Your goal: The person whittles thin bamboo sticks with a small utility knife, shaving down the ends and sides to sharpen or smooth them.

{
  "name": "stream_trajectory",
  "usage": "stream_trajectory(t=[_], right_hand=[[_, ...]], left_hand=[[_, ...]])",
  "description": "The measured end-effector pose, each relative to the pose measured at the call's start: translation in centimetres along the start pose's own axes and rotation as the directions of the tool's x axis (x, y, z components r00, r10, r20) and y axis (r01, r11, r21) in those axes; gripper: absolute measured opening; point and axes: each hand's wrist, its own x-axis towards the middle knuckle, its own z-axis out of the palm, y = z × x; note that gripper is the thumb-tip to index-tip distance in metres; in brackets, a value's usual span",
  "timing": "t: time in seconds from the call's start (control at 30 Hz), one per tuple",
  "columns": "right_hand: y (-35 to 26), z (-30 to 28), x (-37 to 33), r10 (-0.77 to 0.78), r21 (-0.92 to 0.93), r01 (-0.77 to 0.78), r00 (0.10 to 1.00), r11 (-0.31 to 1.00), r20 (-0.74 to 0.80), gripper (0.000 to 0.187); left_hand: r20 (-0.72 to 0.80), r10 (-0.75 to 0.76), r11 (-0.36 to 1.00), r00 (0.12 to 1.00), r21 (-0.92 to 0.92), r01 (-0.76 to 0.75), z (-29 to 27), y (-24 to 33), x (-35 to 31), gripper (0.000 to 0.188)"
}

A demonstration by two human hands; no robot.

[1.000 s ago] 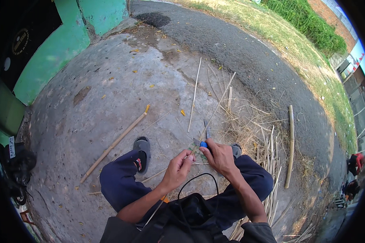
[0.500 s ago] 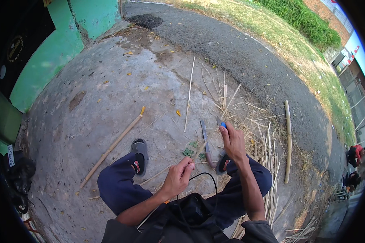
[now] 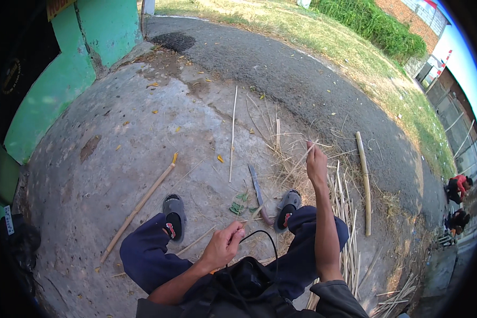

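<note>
My left hand [image 3: 221,248] is closed in front of my lap, pinching a thin bamboo strip [image 3: 256,213] whose short end sticks out forward. Farther out on the right, my right hand [image 3: 317,165] is stretched over the pile of thin shavings [image 3: 297,153], its fingers closed. The blue-handled knife seen in it a moment earlier is hidden by the hand now. Between my feet lies a long knife [image 3: 256,185] with a dark blade and brown handle, next to some green leaves [image 3: 238,207].
A bamboo pole [image 3: 139,208] lies left, a thicker one [image 3: 364,183] right. Many split strips [image 3: 350,249] lie beside my right leg. One pale strip [image 3: 233,132] lies ahead. A black cable [image 3: 270,236] loops at my lap. Two people [image 3: 457,201] crouch far right.
My right hand has moved forward, away from my left hand, and the blue handle no longer shows. My left hand has stayed near my lap with the strip. The view has shifted slightly.
</note>
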Motion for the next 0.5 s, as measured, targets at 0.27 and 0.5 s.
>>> stream_trajectory(t=[0.27, 0.5], right_hand=[[3.4, -0.1, -0.6, 0.487, 0.309, -0.554, 0.831, 0.773, 0.269, 0.064], [-4.0, 0.6, -2.5, 0.307, 0.624, -0.639, 0.767, 0.45, 0.564, 0.051]], left_hand=[[0.14, -0.12, 0.926, 0.983, -0.34, 0.161, -2.0, -2.2, 0.4, 0.022], [0.343, -0.172, 0.797, 0.924, -0.503, 0.335, -2.5, -1.3, 0.6, 0.022]])
